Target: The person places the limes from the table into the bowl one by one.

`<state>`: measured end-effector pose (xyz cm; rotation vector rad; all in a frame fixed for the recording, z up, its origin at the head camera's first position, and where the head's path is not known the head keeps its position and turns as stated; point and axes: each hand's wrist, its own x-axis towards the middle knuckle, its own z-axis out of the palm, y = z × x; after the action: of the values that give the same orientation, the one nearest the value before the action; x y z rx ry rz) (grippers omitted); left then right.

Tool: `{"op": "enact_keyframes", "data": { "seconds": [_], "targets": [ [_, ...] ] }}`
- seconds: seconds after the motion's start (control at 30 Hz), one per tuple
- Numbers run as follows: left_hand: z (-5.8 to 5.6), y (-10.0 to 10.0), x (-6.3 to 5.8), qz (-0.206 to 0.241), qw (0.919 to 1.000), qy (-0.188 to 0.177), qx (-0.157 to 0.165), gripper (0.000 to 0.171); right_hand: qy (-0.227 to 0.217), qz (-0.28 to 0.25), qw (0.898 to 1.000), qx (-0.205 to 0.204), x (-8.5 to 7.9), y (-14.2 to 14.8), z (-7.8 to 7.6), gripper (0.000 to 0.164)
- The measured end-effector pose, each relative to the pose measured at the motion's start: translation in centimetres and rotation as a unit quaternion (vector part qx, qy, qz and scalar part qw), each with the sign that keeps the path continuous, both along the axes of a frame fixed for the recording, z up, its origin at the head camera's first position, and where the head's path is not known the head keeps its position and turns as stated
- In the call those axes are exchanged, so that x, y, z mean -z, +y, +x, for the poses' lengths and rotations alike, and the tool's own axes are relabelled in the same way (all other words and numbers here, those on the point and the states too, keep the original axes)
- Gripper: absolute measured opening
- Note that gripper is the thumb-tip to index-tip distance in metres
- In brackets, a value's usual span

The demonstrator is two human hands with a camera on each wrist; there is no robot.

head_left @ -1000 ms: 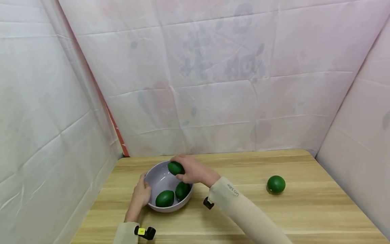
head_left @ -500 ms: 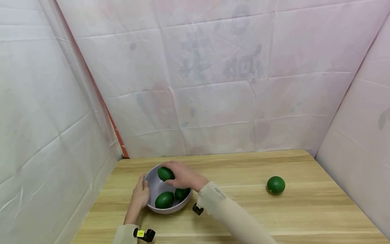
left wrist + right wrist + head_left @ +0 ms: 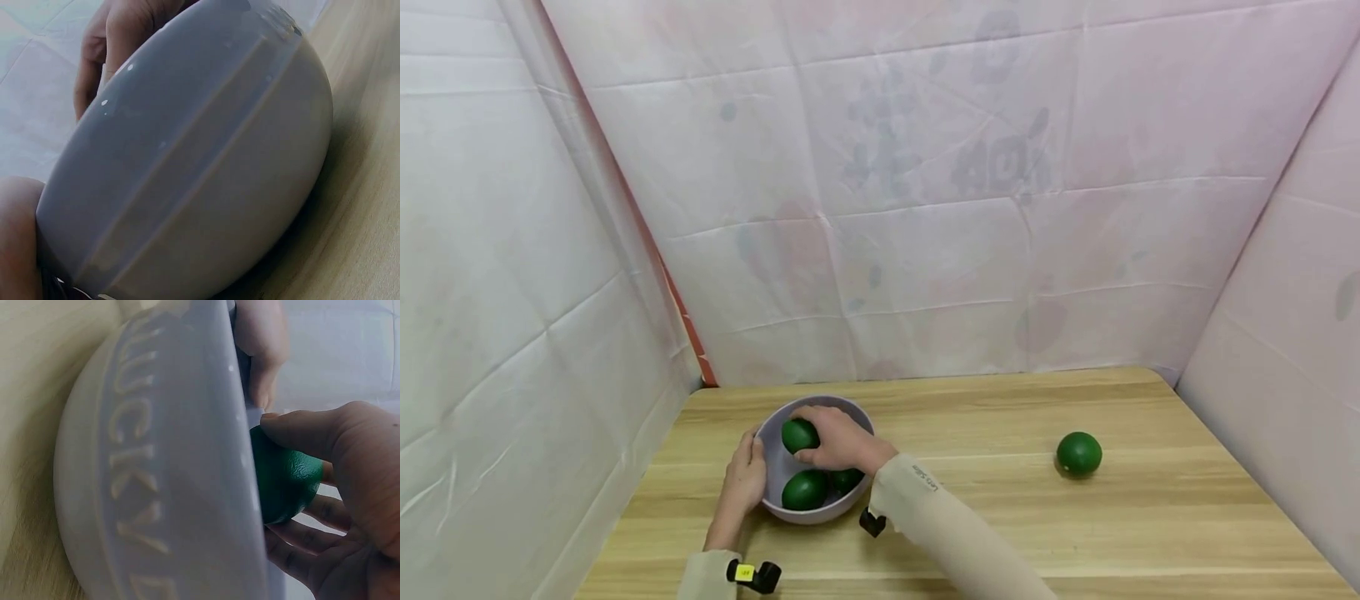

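A pale lilac bowl (image 3: 771, 433) stands on the wooden table (image 3: 970, 500) at the left. Inside lie two green balls (image 3: 806, 490). My right hand (image 3: 833, 440) reaches into the bowl and grips a third green ball (image 3: 798, 435); the right wrist view shows the same ball (image 3: 284, 481) between thumb and fingers just past the bowl's rim (image 3: 237, 456). My left hand (image 3: 747, 477) holds the bowl's left side, its fingers over the rim. The left wrist view is filled by the bowl's outer wall (image 3: 206, 169). A fourth green ball (image 3: 1079, 454) lies alone at the right.
White sheeting (image 3: 880, 208) walls the table at the back, left and right. Bare wood lies between the bowl and the lone ball. Small black clips sit at both wrists, one (image 3: 872, 522) by the bowl's base.
My right hand has lowered the green ball from above the bowl's far rim down and leftward into the bowl. The left hand stays on the bowl's side.
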<state>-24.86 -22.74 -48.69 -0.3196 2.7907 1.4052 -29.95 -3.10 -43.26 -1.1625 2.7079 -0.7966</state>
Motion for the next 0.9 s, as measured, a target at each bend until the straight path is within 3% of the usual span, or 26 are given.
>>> {"op": "enact_keyframes", "data": {
  "seconds": [0.5, 0.9],
  "targets": [
    [-0.2, 0.0, -0.1, 0.009, 1.0000, -0.001, 0.000, 0.053, -0.065, -0.007, 0.998, 0.025, 1.0, -1.5, 0.3, 0.059],
    [-0.1, -0.1, 0.4, 0.013, 0.9999, -0.009, -0.004, 0.055, -0.062, -0.008, 0.997, 0.037, 2.1, -2.2, 0.7, 0.062]
  ]
}}
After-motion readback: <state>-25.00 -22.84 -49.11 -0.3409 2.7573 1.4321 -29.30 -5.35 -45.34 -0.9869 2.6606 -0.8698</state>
